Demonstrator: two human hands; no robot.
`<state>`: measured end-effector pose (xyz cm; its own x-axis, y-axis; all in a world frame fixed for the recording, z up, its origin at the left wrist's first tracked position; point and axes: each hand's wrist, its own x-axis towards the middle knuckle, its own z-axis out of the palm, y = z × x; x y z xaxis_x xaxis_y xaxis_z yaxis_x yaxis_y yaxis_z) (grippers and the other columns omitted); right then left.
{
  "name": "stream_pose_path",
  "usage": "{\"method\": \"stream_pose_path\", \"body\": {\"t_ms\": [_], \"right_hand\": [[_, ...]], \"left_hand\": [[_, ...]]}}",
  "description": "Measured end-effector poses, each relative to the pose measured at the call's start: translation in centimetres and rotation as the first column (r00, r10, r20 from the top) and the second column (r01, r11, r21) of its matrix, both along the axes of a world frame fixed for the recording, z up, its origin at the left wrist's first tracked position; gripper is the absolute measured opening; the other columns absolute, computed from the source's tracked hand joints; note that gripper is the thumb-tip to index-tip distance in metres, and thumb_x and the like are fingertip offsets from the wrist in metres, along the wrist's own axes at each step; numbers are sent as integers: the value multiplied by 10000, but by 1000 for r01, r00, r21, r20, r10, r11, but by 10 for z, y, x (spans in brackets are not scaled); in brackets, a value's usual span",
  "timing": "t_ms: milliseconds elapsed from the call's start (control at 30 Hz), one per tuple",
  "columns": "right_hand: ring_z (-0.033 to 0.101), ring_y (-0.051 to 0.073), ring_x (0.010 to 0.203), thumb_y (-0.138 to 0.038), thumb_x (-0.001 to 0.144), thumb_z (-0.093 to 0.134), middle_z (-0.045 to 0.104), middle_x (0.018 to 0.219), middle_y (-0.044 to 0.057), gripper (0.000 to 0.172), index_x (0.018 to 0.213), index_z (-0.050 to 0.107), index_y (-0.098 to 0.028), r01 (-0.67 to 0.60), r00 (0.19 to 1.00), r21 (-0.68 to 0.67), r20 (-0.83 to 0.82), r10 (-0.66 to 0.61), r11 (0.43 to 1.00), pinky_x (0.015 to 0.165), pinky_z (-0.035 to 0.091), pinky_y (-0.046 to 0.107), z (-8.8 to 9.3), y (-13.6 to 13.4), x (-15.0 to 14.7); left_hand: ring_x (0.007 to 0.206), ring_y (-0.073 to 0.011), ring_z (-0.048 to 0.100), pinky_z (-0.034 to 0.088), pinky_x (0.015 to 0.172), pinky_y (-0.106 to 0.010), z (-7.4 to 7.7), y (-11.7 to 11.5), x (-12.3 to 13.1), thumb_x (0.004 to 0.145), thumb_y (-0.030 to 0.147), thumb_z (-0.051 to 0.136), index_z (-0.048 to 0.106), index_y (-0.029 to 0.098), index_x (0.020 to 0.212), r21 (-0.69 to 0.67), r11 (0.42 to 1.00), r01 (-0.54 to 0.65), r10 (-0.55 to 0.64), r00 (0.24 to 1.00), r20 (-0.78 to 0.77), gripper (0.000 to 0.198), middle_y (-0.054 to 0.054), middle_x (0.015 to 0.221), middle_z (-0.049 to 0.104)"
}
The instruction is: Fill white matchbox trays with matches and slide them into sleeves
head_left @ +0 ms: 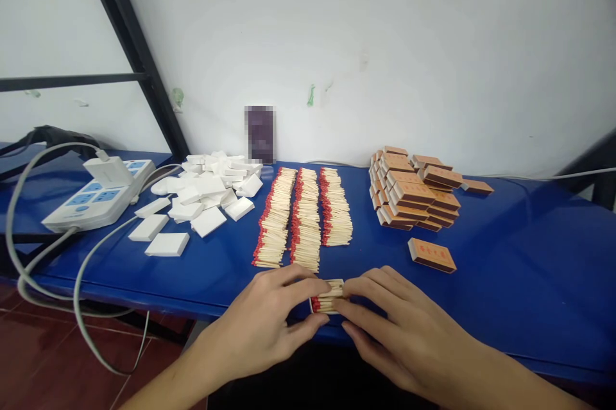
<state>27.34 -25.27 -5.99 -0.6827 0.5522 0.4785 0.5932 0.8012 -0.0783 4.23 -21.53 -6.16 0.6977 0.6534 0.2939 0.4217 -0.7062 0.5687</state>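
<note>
Near the front edge of the blue table (520, 281), my left hand (269, 320) and my right hand (394, 326) meet around a small white tray of red-tipped matches (328, 298). Fingers of both hands pinch the tray from either side. Just beyond it lie three long rows of loose matches (303, 217) with red heads. A single orange matchbox sleeve (432, 255) lies to the right of my right hand.
A heap of white inner trays (212, 188) sits at the back left, with a white power strip (99, 195) and grey cables (52, 256) further left. A stack of orange matchbox sleeves (416, 195) stands at the back right. A dark blurred object (260, 134) leans on the wall.
</note>
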Motion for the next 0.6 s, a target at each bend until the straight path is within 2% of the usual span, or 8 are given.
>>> {"method": "stream_pose_path", "body": {"t_ms": [100, 200, 300, 367, 467, 533, 600], "right_hand": [[610, 214, 825, -122, 938, 537, 682, 968, 84, 182, 1061, 660, -175, 17, 1000, 22, -25, -16, 1000, 722, 515, 372, 2, -2, 9], [653, 231, 880, -177, 967, 520, 692, 1014, 92, 225, 1147, 653, -194, 177, 984, 80, -10, -177, 981, 761, 536, 390, 0, -2, 36], [662, 321, 1020, -311, 985, 488, 676, 1184, 135, 296, 1204, 650, -197, 442, 890, 146, 55, -453, 885, 860, 541, 516, -7, 1, 76], [653, 334, 1056, -359, 987, 463, 663, 1220, 127, 341, 1247, 629, -212, 551, 826, 96, 75, -558, 829, 875, 552, 542, -13, 4, 100], [621, 334, 1149, -415, 989, 455, 639, 1282, 111, 388, 1312, 592, -249, 590, 805, 5, 62, -589, 807, 954, 537, 559, -23, 8, 119], [622, 312, 1166, -409, 997, 454, 642, 1280, 105, 370, 1304, 593, -256, 577, 817, -51, 7, -577, 815, 991, 532, 530, -25, 8, 116], [655, 273, 1113, -369, 1000, 477, 656, 1247, 94, 321, 1276, 604, -265, 520, 849, -107, -41, -526, 847, 973, 557, 468, -23, 4, 102]], "left_hand": [[1003, -191, 676, 547, 907, -317, -3, 0, 0, 970, 248, 616, 687, 238, 1147, 29, 1000, 10, -10, 1000, 4, 192, -34, 1141, 684], [1022, -202, 681, 549, 928, -320, -6, 0, -1, 948, 252, 648, 686, 211, 1162, 49, 999, -19, 18, 999, 31, 221, -48, 1161, 690], [1036, -206, 680, 552, 930, -328, -7, 0, -1, 959, 260, 634, 660, 227, 1225, 63, 998, -12, 11, 1000, 15, 268, -51, 1194, 683], [1052, -203, 674, 554, 927, -337, -6, 0, -2, 992, 254, 583, 648, 270, 1251, 71, 997, 12, -10, 1000, -25, 268, -43, 1235, 660], [1063, -201, 671, 557, 927, -351, -5, 1, -2, 1019, 251, 532, 657, 303, 1227, 81, 996, 26, -21, 997, -71, 249, -33, 1266, 636], [1048, -200, 677, 562, 929, -353, -5, 1, -1, 1012, 266, 547, 662, 288, 1213, 82, 997, 16, -10, 997, -70, 233, -35, 1260, 642], [1047, -207, 682, 567, 936, -359, -5, 0, 0, 997, 277, 573, 652, 268, 1234, 88, 996, 0, 6, 998, -64, 250, -45, 1254, 655]]}}
